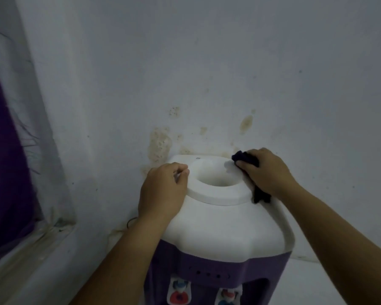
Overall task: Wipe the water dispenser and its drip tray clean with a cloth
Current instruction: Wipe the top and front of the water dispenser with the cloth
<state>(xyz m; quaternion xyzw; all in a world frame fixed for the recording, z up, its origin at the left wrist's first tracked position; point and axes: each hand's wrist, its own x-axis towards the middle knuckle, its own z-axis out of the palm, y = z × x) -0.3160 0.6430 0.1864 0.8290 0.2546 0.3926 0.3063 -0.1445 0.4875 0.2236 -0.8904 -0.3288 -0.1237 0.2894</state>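
Head view: water dispenser (pixel 220 225) stands low centre, its far edge close against the stained wall (pixel 207 73).
Dispenser look: white top with round bottle well (pixel 218 177); purple front with taps (pixel 179 292) at the near edge.
Cloth (pixel 245 160): dark, bunched on the top's far right rim.
Right hand (pixel 266 172): fingers curled, gripping the cloth.
Left hand (pixel 163 190): fingers curled over the top's left edge.
Room: purple curtain (pixel 2 150) far left; open floor to the right.
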